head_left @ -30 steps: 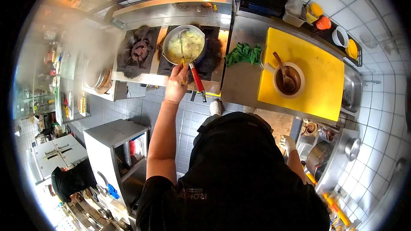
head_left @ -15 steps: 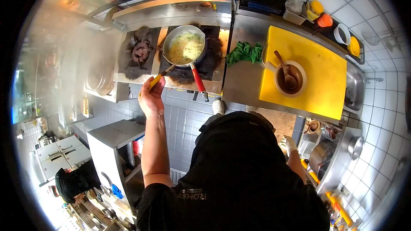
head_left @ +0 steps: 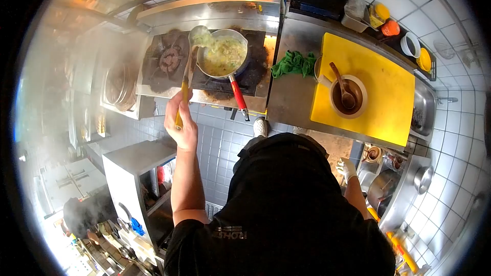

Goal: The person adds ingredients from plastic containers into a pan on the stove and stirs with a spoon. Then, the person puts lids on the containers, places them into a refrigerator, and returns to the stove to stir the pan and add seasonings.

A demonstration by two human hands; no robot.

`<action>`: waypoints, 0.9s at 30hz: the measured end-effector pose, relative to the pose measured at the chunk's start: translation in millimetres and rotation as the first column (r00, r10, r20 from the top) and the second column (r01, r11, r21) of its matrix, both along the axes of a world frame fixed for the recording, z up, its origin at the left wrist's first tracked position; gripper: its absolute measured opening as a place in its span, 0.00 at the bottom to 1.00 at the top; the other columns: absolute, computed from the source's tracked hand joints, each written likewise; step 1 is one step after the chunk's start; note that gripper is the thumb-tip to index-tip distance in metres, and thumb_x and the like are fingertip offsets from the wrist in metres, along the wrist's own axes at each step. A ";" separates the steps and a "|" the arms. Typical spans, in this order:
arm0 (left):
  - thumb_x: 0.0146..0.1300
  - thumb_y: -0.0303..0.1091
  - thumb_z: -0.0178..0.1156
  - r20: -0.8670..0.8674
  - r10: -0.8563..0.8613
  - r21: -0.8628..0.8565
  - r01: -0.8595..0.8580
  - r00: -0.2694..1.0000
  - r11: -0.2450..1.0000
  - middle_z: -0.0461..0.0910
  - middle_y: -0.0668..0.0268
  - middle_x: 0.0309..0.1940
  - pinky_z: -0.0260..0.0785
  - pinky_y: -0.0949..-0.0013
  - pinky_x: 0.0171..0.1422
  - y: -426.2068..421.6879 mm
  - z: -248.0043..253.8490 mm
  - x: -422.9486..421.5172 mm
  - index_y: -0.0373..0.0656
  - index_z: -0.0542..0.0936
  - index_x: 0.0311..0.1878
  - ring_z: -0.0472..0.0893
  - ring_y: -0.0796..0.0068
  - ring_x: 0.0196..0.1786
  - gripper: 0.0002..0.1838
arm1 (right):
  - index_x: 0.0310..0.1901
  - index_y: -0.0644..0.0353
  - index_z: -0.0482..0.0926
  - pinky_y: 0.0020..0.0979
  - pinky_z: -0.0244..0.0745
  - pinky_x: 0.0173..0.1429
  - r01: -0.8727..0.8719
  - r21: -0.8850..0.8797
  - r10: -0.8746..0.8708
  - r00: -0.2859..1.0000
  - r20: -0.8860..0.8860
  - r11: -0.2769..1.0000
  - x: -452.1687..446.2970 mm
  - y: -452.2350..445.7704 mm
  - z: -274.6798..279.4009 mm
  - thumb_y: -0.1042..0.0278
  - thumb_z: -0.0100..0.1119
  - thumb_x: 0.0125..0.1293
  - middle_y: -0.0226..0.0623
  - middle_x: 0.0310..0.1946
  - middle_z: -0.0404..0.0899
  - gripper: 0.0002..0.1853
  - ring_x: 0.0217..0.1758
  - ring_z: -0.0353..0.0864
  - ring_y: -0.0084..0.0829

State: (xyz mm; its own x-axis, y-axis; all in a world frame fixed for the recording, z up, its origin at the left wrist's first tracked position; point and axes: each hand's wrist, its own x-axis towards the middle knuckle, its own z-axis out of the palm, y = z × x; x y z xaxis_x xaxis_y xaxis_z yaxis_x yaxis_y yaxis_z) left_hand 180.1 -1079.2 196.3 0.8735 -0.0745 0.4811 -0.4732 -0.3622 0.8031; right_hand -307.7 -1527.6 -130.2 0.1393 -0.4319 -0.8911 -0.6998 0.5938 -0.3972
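Note:
My left hand (head_left: 181, 120) is closed around the yellow handle of a ladle (head_left: 185, 87). The ladle's bowl sits at the left rim of a saucepan (head_left: 231, 78), tilted toward it, with pale green-yellow food spilling over its lip. Yellowish soup with bits of green fills the saucepan, which stands on the right burner, its red handle pointing toward me. Down by my right side hangs my right hand (head_left: 347, 168) in a white glove. Its fingers are loosely apart and nothing shows in them.
Right of the stove, leafy greens (head_left: 294, 64) lie on the steel counter. A yellow cutting board (head_left: 378, 87) holds a brown-lined bowl (head_left: 335, 103) with a wooden spoon (head_left: 343, 84). A sink (head_left: 423, 115) is at far right. Steam rises at left; another person (head_left: 89, 214) stands behind.
My left hand has brought the ladle up out of the soup and left to the saucepan's rim. The heaped food in the middle of the saucepan has flattened.

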 end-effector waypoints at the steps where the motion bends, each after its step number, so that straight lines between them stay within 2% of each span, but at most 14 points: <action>1: 0.79 0.27 0.51 0.027 0.003 0.043 -0.004 1.000 0.999 0.86 0.48 0.51 0.79 0.61 0.60 1.7 1.4 -3.7 0.27 0.80 0.56 0.88 0.56 0.52 0.14 | 0.49 0.55 0.82 0.37 0.82 0.45 -0.003 0.005 0.003 1.000 -0.002 1.000 0.5 1.5 2.3 0.54 0.63 0.71 0.35 0.39 0.84 0.14 0.39 0.86 0.35; 5: 0.76 0.23 0.53 0.104 -0.042 0.221 0.018 0.994 0.975 0.86 0.48 0.50 0.78 0.59 0.60 1.0 8.9 -15.1 0.28 0.82 0.54 0.87 0.53 0.53 0.12 | 0.58 0.56 0.79 0.41 0.83 0.48 -0.038 0.061 0.039 0.999 -0.009 0.997 -22.7 -2.0 -26.7 0.53 0.63 0.74 0.41 0.48 0.85 0.19 0.44 0.86 0.40; 9: 0.68 0.18 0.58 0.155 -0.102 0.391 0.034 0.983 0.920 0.84 0.47 0.53 0.79 0.58 0.60 -8.8 5.5 -12.2 0.32 0.82 0.56 0.86 0.49 0.53 0.15 | 0.56 0.56 0.79 0.40 0.84 0.46 0.042 0.091 -0.035 0.996 -0.077 0.995 -26.0 1.3 -27.8 0.52 0.64 0.74 0.40 0.46 0.84 0.19 0.42 0.86 0.38; 13: 0.64 0.18 0.62 0.157 -0.183 0.526 0.075 0.971 0.847 0.82 0.46 0.57 0.82 0.56 0.55 -6.0 -12.7 -7.4 0.37 0.81 0.61 0.87 0.46 0.51 0.21 | 0.55 0.57 0.79 0.40 0.83 0.45 0.038 0.076 -0.034 0.998 -0.049 0.996 -29.1 -9.2 -33.6 0.53 0.63 0.73 0.40 0.46 0.84 0.18 0.40 0.85 0.37; 16: 0.61 0.18 0.65 0.126 -0.250 0.627 0.118 0.960 0.770 0.82 0.46 0.58 0.83 0.55 0.52 -4.6 -4.7 -15.0 0.39 0.80 0.62 0.87 0.45 0.50 0.24 | 0.53 0.56 0.80 0.39 0.83 0.43 0.063 0.082 -0.063 0.998 -0.003 0.995 -41.6 -20.8 -51.3 0.53 0.63 0.74 0.38 0.42 0.84 0.16 0.37 0.84 0.36; 21: 0.61 0.22 0.66 -0.067 -0.411 0.669 0.347 0.909 0.657 0.82 0.47 0.56 0.84 0.54 0.51 -13.9 -14.1 -12.2 0.38 0.83 0.58 0.87 0.46 0.49 0.20 | 0.51 0.53 0.80 0.39 0.81 0.41 -0.003 -0.021 0.003 1.000 -0.025 1.000 -18.5 1.0 -4.7 0.54 0.62 0.74 0.36 0.38 0.83 0.14 0.34 0.83 0.35; 24: 0.62 0.22 0.65 -0.065 -0.428 0.668 0.357 0.902 0.652 0.82 0.46 0.57 0.83 0.54 0.51 -22.8 -44.5 12.4 0.37 0.82 0.58 0.87 0.45 0.49 0.19 | 0.54 0.54 0.80 0.39 0.82 0.44 0.041 0.072 -0.038 0.998 -0.043 0.997 -26.9 3.4 -13.5 0.54 0.62 0.74 0.39 0.43 0.84 0.15 0.39 0.85 0.37; 25: 0.63 0.22 0.63 -0.004 -0.391 0.679 0.290 0.920 0.674 0.82 0.47 0.53 0.83 0.53 0.49 -26.1 -47.1 16.9 0.36 0.82 0.53 0.86 0.44 0.46 0.14 | 0.56 0.53 0.80 0.39 0.83 0.46 0.016 0.070 -0.013 0.999 -0.042 0.997 -30.4 3.4 -15.0 0.53 0.62 0.74 0.41 0.46 0.84 0.16 0.41 0.85 0.39; 27: 0.63 0.23 0.63 -0.038 -0.346 0.703 0.271 0.938 0.658 0.82 0.48 0.48 0.83 0.52 0.47 -31.3 -42.7 15.4 0.37 0.81 0.49 0.86 0.45 0.43 0.11 | 0.55 0.54 0.80 0.39 0.83 0.45 0.050 0.074 -0.050 0.999 0.000 0.996 -42.5 -1.2 -22.8 0.54 0.62 0.74 0.40 0.45 0.84 0.16 0.40 0.85 0.38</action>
State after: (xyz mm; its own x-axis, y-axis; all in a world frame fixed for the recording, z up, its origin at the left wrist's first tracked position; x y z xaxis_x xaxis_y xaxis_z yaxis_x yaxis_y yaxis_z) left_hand 195.5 -1110.5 153.6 0.6938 -0.6730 0.2564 -0.7170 -0.6119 0.3340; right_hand -350.1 -1528.8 -153.0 0.1207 -0.3714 -0.9206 -0.6680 0.6556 -0.3521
